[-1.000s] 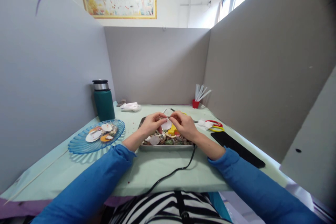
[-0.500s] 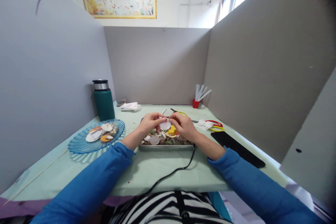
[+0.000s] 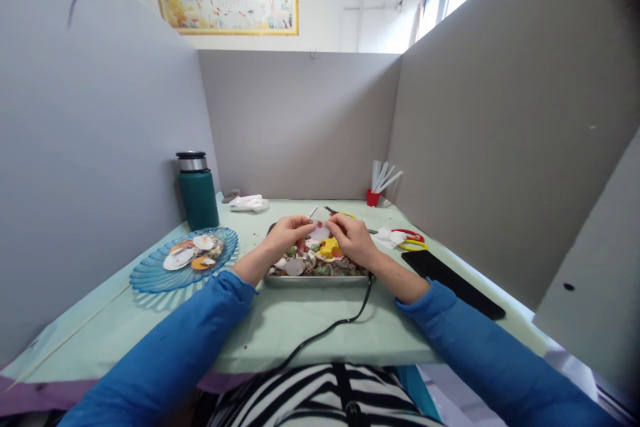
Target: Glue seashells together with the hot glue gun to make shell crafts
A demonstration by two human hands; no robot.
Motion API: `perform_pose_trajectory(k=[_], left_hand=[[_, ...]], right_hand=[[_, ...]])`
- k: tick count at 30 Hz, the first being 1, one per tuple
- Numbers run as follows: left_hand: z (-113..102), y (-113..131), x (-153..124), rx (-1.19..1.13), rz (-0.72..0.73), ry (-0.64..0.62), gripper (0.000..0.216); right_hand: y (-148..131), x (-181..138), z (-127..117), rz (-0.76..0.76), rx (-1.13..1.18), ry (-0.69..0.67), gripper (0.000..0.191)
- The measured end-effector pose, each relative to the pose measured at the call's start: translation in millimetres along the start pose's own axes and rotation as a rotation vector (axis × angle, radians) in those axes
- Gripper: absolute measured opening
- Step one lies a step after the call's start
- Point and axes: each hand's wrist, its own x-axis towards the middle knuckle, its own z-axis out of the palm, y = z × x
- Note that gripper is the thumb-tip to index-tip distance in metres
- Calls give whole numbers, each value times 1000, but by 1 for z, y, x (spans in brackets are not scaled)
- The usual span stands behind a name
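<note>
A whitish round flat shell [image 3: 320, 233] is upright over the tray, with a small red piece [image 3: 320, 223] showing near its top edge. My left hand [image 3: 291, 235] pinches the shell at its left side between thumb and fingers. Close to the red piece, the thumb and fingertips of my right hand [image 3: 351, 238] are drawn together; whether anything small is between them is hidden. Beneath both hands lies a metal tray [image 3: 316, 282] of mixed shells and stones. A yellow plastic object [image 3: 330, 248] sits among them, partly behind my right hand.
To the left, a blue scalloped plate [image 3: 143, 277] holds several shells, near a green bottle [image 3: 199, 197]. On the right are scissors [image 3: 413, 240], white tissue [image 3: 390, 237], a black phone-like slab [image 3: 453, 283] and a red cup [image 3: 373, 198] of white sticks. A black cord [image 3: 333, 328] crosses the front.
My right fingertips have shifted slightly up and away from the shell's edge. The red piece now shows more clearly, and the shell sits a little further right and higher. My left hand barely moved.
</note>
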Motion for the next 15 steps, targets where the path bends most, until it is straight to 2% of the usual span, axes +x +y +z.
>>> perform_pose_trajectory(k=[3,6,10,13,15], left_hand=[[-1,-1,0,-54,-15,-28,30],[-2,0,-1,-98,-52,-109,36],[-4,3,-4,-141,-80,-214,53],[-4,2,-4,-162,-85,-269,53],[-3,0,-3,-159,-103,-242,47]], right_hand=[[0,-1,-1,-10,59,-42,30],[0,-1,-2,-43,133,-23,23],[-1,0,-1,-204,143,-92,20],[-1,1,-1,-234,141,-124,18],[1,1,0,-217,126,-100,14]])
